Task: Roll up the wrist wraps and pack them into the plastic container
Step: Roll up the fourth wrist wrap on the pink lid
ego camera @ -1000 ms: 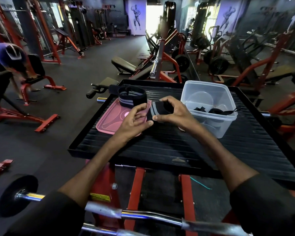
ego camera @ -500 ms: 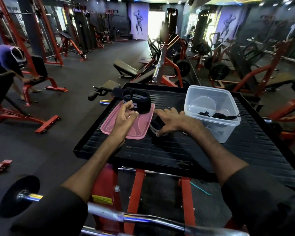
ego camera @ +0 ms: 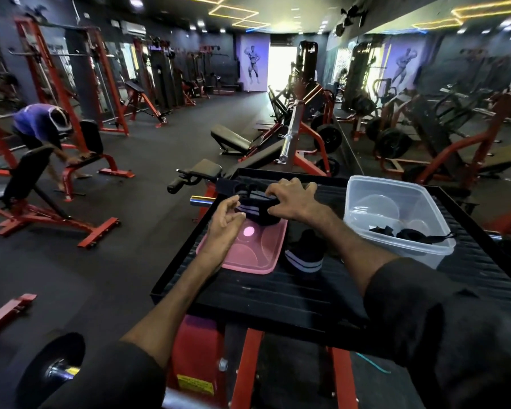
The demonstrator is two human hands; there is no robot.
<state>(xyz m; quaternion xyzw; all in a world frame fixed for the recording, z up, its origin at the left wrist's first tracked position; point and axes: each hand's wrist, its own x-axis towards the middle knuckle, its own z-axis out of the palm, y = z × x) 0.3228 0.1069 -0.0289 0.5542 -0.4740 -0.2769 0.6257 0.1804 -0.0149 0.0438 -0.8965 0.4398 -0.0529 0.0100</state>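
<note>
A black wrist wrap with pale stripes [ego camera: 255,209] lies loosely coiled at the far end of the pink lid [ego camera: 257,255]. My right hand [ego camera: 292,199] rests on top of it, fingers closing over its upper edge. My left hand [ego camera: 224,224] hovers just left of the wrap, fingers curled and apart, holding nothing. A rolled striped wrap [ego camera: 304,256] sits on the black ribbed platform [ego camera: 278,293] between the lid and the clear plastic container [ego camera: 396,252]. The container holds black straps [ego camera: 407,234] on its floor.
The platform has a raised rim and sits on a red machine frame [ego camera: 248,364]. A chrome bar end [ego camera: 201,200] pokes out beyond the platform's left edge. A barbell plate [ego camera: 53,367] is near my left elbow. A person [ego camera: 42,128] bends over a bench far left.
My hands set the rolled wrap down on the platform, then both moved forward to the loose wrap on the lid. My right hand now lies on it.
</note>
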